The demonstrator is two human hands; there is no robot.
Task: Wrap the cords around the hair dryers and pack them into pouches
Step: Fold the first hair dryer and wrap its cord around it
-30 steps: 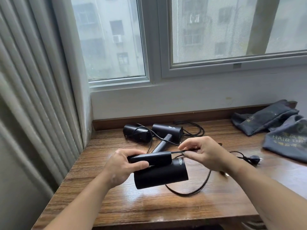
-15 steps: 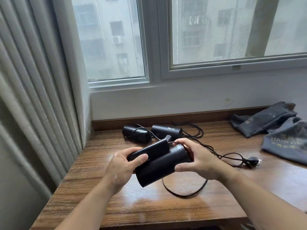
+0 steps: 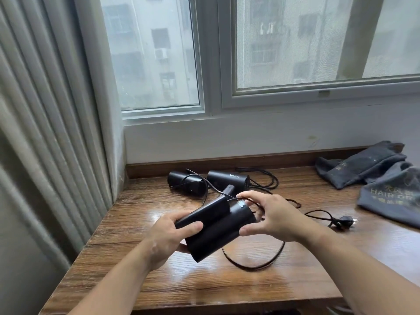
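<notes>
Left hand grips the black hair dryer by its folded handle end, thumb on top, above the wooden surface; right hand curls round the barrel's other end, cord under its fingers. That cord loops down onto the surface and runs right to its plug. Two more dryers lie by the wall, grey pouches far right.

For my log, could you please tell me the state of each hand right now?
Left hand: closed, gripping the dryer.
Right hand: closed, holding the cord against the dryer's end.
</notes>
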